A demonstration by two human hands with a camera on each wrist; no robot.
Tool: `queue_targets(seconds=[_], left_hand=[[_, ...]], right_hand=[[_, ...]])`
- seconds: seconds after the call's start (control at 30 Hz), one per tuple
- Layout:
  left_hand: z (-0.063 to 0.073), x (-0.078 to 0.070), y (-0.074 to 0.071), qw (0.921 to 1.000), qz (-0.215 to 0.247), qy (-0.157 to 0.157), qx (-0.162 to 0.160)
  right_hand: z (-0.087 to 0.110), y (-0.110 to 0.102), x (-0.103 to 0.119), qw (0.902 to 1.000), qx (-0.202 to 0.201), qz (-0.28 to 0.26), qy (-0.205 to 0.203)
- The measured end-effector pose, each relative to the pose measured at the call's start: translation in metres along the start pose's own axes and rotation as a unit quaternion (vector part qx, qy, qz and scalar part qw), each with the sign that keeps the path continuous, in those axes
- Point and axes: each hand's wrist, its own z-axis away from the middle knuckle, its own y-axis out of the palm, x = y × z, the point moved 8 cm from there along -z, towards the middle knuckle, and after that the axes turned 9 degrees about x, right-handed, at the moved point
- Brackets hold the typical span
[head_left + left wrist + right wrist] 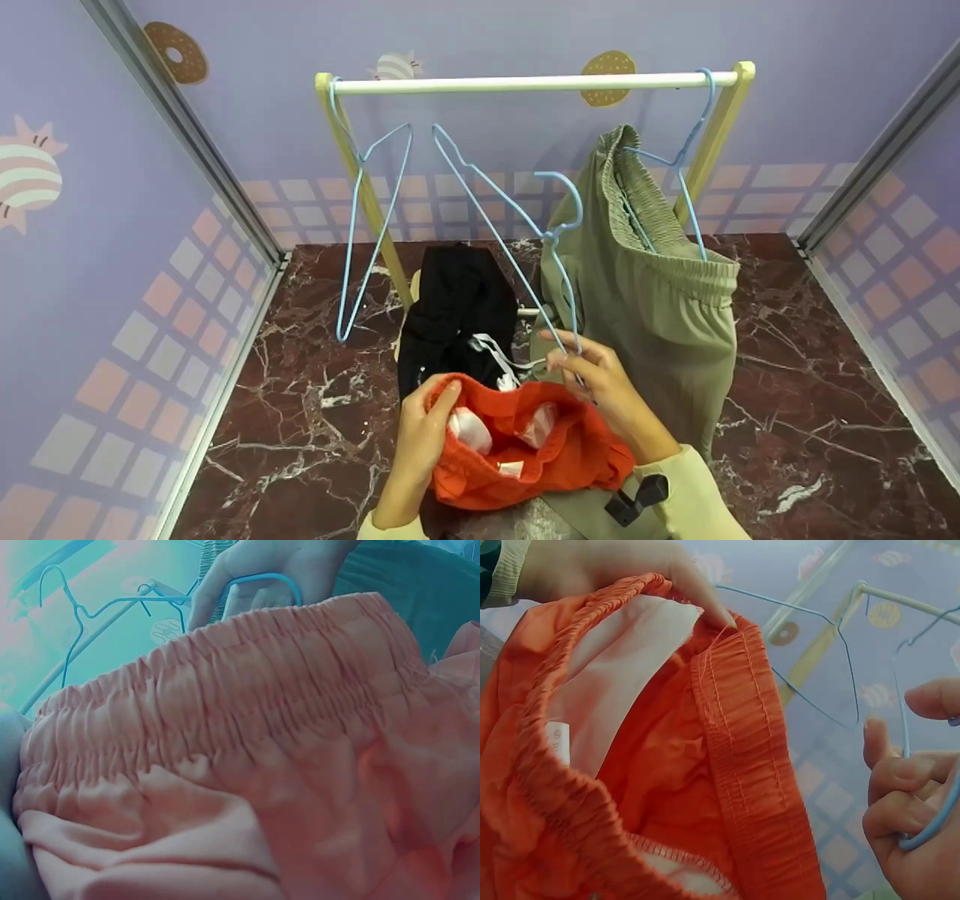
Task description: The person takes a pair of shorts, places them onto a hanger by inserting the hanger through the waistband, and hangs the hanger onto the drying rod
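Hanger point(552, 235) in right hand point(600, 379)

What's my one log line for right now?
left hand: grips orange garment by waistband | right hand: holds blue hanger | rack: green pants hung | black garment: beyond orange one

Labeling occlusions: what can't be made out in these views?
Head: near end of black garment, behind orange garment and left hand.
Right wrist: white tag, print too small; held blue hanger, cut off by right edge.
Left wrist: part of right hand, behind orange garment.
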Motion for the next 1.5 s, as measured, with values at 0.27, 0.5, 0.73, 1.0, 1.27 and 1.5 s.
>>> queue_targets(seconds=[0.27,0.5,0.73,1.0,1.27,1.5], left_hand=[[-0.005,-0.003,-0.006,0.9997,-0.02,0.011,-0.006],[-0.011,-0.002,-0.013,0.9985,-0.05,0.018,-0.015],[-0.013,0.0,-0.023,0.997,-0.073,0.01,-0.024],[-0.015,0.002,-0.035,0.9939,-0.102,-0.002,-0.042],[-0.021,0.01,-0.044,0.9989,-0.012,-0.028,-0.037],[-0.024,0.015,-0.053,0.9974,0.025,-0.049,-0.047]], right_hand=[[0.014,-0.005,-0.011,0.9999,0.002,-0.01,0.012],[0.025,-0.012,-0.017,0.9988,0.026,-0.011,0.039],[0.034,-0.02,-0.019,0.9975,0.045,0.006,0.054],[0.048,-0.041,-0.022,0.9948,0.021,0.057,0.082],[0.059,-0.055,-0.024,0.9929,0.033,0.076,0.086],[0.071,-0.063,-0.029,0.9911,0.05,0.08,0.094]])
